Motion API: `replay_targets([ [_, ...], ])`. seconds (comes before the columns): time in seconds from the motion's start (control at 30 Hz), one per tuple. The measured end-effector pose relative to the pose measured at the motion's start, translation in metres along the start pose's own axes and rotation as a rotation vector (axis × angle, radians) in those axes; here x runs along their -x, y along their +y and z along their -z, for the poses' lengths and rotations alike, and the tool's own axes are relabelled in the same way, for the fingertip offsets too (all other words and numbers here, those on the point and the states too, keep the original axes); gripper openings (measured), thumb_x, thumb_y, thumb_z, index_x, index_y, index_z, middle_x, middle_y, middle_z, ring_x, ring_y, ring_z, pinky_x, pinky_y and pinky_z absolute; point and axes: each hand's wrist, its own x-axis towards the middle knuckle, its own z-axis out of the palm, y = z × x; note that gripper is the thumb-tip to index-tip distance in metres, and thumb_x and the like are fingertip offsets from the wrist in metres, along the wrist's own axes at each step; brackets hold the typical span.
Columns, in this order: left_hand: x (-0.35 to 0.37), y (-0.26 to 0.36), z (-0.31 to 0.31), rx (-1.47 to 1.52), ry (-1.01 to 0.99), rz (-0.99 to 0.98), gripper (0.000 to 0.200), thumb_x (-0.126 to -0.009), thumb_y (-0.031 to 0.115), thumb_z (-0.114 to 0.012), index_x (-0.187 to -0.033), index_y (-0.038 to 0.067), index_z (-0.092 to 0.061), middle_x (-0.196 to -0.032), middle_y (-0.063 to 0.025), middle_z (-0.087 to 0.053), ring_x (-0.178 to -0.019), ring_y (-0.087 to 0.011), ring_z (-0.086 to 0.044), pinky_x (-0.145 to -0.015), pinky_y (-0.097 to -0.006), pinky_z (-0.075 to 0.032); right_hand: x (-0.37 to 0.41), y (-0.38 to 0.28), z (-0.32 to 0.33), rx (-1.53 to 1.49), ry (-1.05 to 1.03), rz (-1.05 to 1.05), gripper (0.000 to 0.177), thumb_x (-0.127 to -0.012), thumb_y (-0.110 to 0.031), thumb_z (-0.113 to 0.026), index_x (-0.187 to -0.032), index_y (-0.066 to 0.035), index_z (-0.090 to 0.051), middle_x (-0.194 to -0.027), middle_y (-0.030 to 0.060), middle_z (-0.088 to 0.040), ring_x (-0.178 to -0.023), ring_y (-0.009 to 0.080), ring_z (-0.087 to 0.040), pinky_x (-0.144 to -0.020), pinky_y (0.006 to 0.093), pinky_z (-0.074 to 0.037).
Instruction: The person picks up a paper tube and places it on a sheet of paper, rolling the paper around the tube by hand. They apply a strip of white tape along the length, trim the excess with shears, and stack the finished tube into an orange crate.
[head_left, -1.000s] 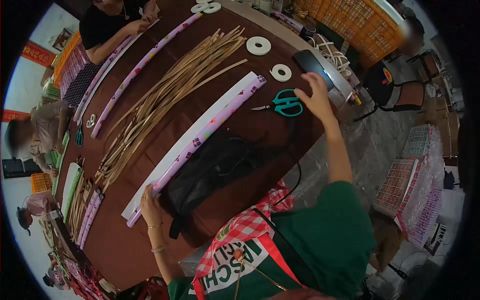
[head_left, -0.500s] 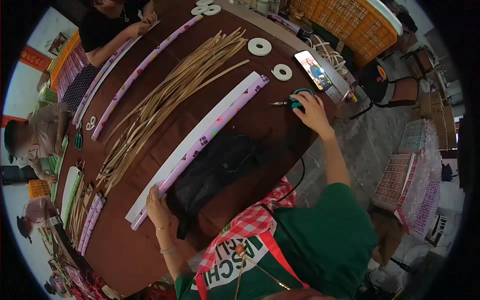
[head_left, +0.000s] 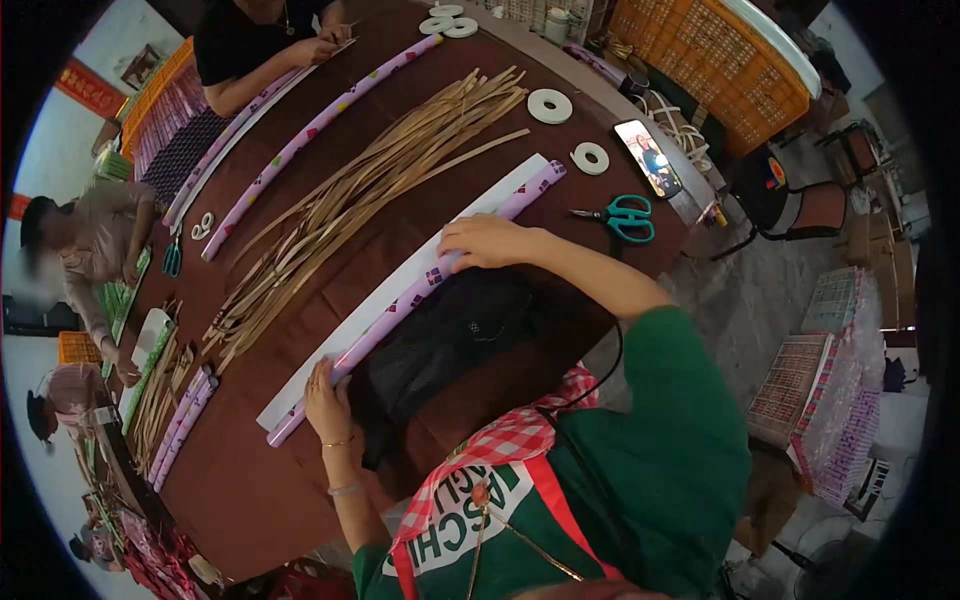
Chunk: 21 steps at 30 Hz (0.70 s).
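A roll of purple patterned sheet [head_left: 402, 308] with its white underside showing along one edge lies slantwise on the brown-covered table. Near its lower end, my left hand [head_left: 327, 402] grips the roll with the fingers over the white edge. Further up, my right hand [head_left: 484, 243] is closed over the roll, its fingertips on the white strip. Teal-handled scissors [head_left: 628, 219] lie on the table, apart from my right hand. Black fabric [head_left: 450, 335] lies between the roll and my body.
Beyond the roll is a bundle of tan strips [head_left: 350, 190]. White tape rolls [head_left: 550, 106] and a lit phone [head_left: 648, 160] lie to the upper right. Another purple roll [head_left: 320, 140] lies farther off. Co-workers sit along the far side, one in a black top [head_left: 240, 50].
My right hand has let go of the scissors and moved left onto the roll. My left hand stays near the roll's lower end. The whole view has shifted slightly.
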Motion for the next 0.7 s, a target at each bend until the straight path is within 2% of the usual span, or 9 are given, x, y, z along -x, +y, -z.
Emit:
replay_targets([
  [0.07,0.001,0.004,-0.002,0.012,0.022,-0.002,0.036,-0.077,0.011,-0.063,-0.111,0.005,-0.05,-0.116,-0.0106,-0.057,-0.108,-0.0293,-0.053,-0.091,-0.0399,-0.041,0.012,0.005,0.015,0.077,-0.025,-0.116,0.031,-0.077,-0.034,-0.063,-0.098,-0.011,-0.058,-0.101,0.0052,-0.055,-0.102,0.0246,-0.051,-0.086,0.0376,-0.04],
  [0.2,0.002,0.005,-0.003,-0.054,0.014,0.006,0.036,-0.078,0.01,-0.062,-0.111,0.006,-0.05,-0.117,-0.0094,-0.057,-0.11,-0.0287,-0.052,-0.093,-0.0411,-0.04,0.058,0.051,0.043,0.276,0.136,-0.24,0.035,-0.075,-0.036,-0.065,-0.098,-0.01,-0.058,-0.101,0.0052,-0.055,-0.102,0.0249,-0.052,-0.091,0.041,-0.038],
  [0.27,0.001,0.005,-0.003,-0.056,0.014,0.008,0.036,-0.078,0.01,-0.062,-0.111,0.006,-0.05,-0.117,-0.009,-0.057,-0.11,-0.0286,-0.052,-0.094,-0.0414,-0.039,0.075,0.06,0.061,0.382,0.164,-0.348,0.037,-0.074,-0.035,-0.066,-0.1,-0.009,-0.058,-0.105,0.0058,-0.056,-0.104,0.0256,-0.052,-0.097,0.0431,-0.033],
  [0.33,0.001,0.008,0.0,-0.034,0.009,0.023,0.035,-0.078,0.011,-0.062,-0.111,0.006,-0.05,-0.117,-0.0094,-0.056,-0.11,-0.029,-0.052,-0.094,-0.0416,-0.039,0.09,0.076,0.072,0.401,0.184,-0.367,0.033,-0.075,-0.024,-0.065,-0.103,-0.008,-0.057,-0.111,0.0061,-0.055,-0.107,0.0259,-0.051,-0.1,0.0417,-0.032],
  [0.4,0.002,0.004,-0.004,-0.049,0.036,0.034,0.035,-0.079,0.012,-0.062,-0.111,0.006,-0.05,-0.118,-0.0096,-0.056,-0.11,-0.0294,-0.052,-0.094,-0.0419,-0.039,0.107,0.096,0.091,0.323,0.417,-0.38,0.028,-0.077,-0.017,-0.062,-0.103,-0.008,-0.059,-0.112,0.0064,-0.055,-0.106,0.0272,-0.051,-0.094,0.0404,-0.039],
  [0.43,0.002,0.006,-0.003,-0.062,0.028,0.026,0.035,-0.079,0.012,-0.062,-0.111,0.006,-0.05,-0.118,-0.0098,-0.056,-0.111,-0.0297,-0.051,-0.095,-0.0422,-0.038,0.115,0.096,0.105,0.434,0.352,-0.587,0.029,-0.075,-0.009,-0.058,-0.104,-0.007,-0.058,-0.113,0.0067,-0.055,-0.104,0.0281,-0.052,-0.089,0.0385,-0.042],
  [0.53,0.002,0.008,-0.002,-0.064,0.011,0.05,0.035,-0.079,0.014,-0.062,-0.11,0.006,-0.05,-0.119,-0.0102,-0.055,-0.111,-0.0302,-0.051,-0.095,-0.0427,-0.038,0.128,0.116,0.114,0.387,0.231,-0.806,0.031,-0.074,-0.018,-0.066,-0.102,-0.007,-0.057,-0.109,0.007,-0.053,-0.1,0.0292,-0.054,-0.085,0.04,-0.044],
  [0.63,0.004,0.004,-0.008,-0.078,0.026,0.03,0.036,-0.078,0.016,-0.064,-0.109,0.005,-0.051,-0.12,-0.0099,-0.054,-0.111,-0.0293,-0.051,-0.095,-0.0426,-0.038,0.138,0.134,0.112,0.324,0.212,-0.783,0.038,-0.073,-0.026,-0.07,-0.103,-0.01,-0.054,-0.109,0.0055,-0.051,-0.1,0.0286,-0.053,-0.082,0.0385,-0.044],
  [0.7,0.005,0.005,-0.008,-0.091,0.054,0.023,0.038,-0.077,0.016,-0.064,-0.11,0.005,-0.051,-0.12,-0.0098,-0.054,-0.112,-0.0285,-0.05,-0.095,-0.0425,-0.038,0.147,0.134,0.105,0.312,0.29,-0.554,0.045,-0.073,-0.03,-0.071,-0.103,-0.003,-0.051,-0.111,0.011,-0.049,-0.103,0.0298,-0.05,-0.084,0.0381,-0.042],
])
